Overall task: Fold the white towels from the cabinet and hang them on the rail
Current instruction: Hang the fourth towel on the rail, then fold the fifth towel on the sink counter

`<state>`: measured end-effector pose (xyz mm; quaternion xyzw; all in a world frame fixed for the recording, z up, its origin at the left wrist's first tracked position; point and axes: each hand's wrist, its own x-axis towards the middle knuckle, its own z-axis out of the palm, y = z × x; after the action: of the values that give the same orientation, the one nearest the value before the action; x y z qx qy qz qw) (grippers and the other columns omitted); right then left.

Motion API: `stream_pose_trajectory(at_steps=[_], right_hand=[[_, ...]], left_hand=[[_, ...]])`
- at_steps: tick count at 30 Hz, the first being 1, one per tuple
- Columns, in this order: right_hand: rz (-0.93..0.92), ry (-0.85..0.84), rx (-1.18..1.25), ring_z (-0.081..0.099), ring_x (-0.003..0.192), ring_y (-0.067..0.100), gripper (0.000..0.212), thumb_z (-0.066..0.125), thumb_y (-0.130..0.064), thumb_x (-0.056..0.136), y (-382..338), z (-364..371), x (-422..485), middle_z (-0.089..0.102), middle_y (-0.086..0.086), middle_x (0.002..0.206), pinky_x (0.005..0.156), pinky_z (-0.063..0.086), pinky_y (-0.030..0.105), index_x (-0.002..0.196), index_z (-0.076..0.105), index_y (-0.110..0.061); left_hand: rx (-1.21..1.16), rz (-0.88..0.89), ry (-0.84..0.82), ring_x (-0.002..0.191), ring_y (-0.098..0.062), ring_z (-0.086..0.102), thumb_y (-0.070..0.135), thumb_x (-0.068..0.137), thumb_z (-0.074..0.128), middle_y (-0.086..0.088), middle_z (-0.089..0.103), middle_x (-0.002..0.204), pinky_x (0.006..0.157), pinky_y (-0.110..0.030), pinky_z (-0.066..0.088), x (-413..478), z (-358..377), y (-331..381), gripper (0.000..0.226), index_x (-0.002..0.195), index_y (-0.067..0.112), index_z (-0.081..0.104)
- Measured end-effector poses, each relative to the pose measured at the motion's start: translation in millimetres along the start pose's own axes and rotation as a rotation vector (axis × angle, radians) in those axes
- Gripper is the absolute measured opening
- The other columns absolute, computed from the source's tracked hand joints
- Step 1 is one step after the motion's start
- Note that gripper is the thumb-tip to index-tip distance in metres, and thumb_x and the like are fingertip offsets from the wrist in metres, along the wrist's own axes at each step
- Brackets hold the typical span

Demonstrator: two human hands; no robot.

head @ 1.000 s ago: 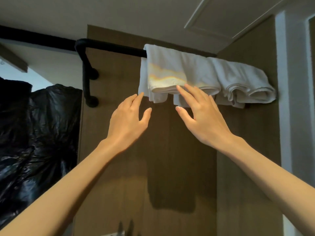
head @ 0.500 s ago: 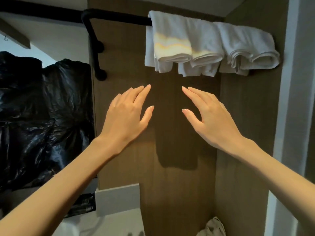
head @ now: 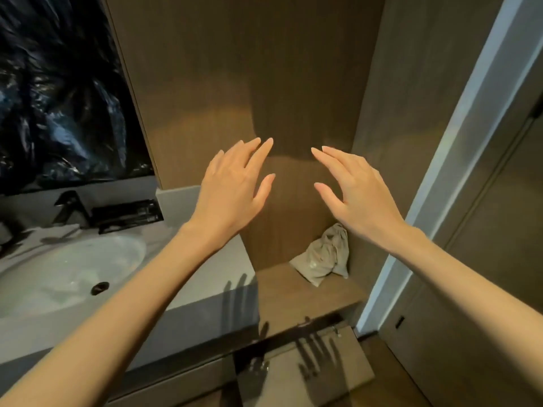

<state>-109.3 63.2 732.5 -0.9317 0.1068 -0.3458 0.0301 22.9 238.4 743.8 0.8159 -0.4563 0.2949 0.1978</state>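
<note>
Both hands empty: my left hand and right hand have fingers spread, raised before the wood panel. Towels and rail out of view. Crumpled beige cloth at shelf's back right corner; sink left.

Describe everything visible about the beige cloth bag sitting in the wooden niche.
The beige cloth bag is a small, soft pouch of wrinkled, matte fabric, apparently gathered at its upper end. It lies slumped on the wooden shelf in the niche's back right corner, its top leaning against the right wall. Neither hand touches it; the right hand is raised above it in the picture. Its contents cannot be seen.
</note>
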Motion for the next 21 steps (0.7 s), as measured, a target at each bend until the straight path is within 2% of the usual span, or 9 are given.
stream_pose_trajectory(at_steps=[5,12,15,19,21], right_hand=[[-0.007,-0.184,-0.014,0.039,0.135,0.018,0.051,0.047,-0.036,0.099,27,51,-63,0.041,-0.001,0.149,0.110,0.036,0.045,0.148,0.036,-0.025],[0.037,-0.349,0.087,0.040,0.135,0.018,0.049,0.049,-0.033,0.098,94,109,-117,0.045,-0.002,0.146,0.109,0.036,0.041,0.146,0.041,-0.024],[0.030,-0.392,0.131,0.046,0.127,0.018,0.044,0.051,-0.030,0.098,132,130,-131,0.052,-0.002,0.137,0.102,0.038,0.039,0.140,0.046,-0.022],[0.019,-0.490,0.136,0.054,0.112,0.021,0.032,0.052,-0.027,0.097,188,158,-145,0.060,0.000,0.118,0.096,0.039,0.039,0.128,0.056,-0.020],[0.028,-0.566,0.139,0.053,0.111,0.021,0.029,0.051,-0.027,0.097,215,173,-154,0.059,0.000,0.116,0.096,0.039,0.040,0.125,0.058,-0.021]], left_hand=[[-0.005,-0.018,-0.150,0.135,-0.028,0.040,0.035,0.098,0.048,-0.007,0.044,0.146,0.110,-0.044,0.032,-58,60,11,0.054,0.147,0.018,0.035],[-0.066,-0.106,-0.329,0.137,-0.025,0.037,0.034,0.099,0.048,-0.005,0.041,0.148,0.112,-0.041,0.034,-91,138,45,0.054,0.149,0.019,0.033],[-0.069,-0.140,-0.387,0.139,-0.024,0.036,0.034,0.099,0.046,-0.005,0.041,0.149,0.112,-0.040,0.032,-91,176,68,0.053,0.149,0.019,0.032],[-0.035,-0.225,-0.442,0.133,-0.024,0.043,0.031,0.098,0.047,-0.006,0.046,0.144,0.108,-0.039,0.038,-94,230,104,0.051,0.146,0.017,0.037],[-0.032,-0.266,-0.491,0.132,-0.023,0.044,0.031,0.098,0.047,-0.006,0.047,0.143,0.108,-0.039,0.040,-99,260,122,0.051,0.146,0.017,0.037]])
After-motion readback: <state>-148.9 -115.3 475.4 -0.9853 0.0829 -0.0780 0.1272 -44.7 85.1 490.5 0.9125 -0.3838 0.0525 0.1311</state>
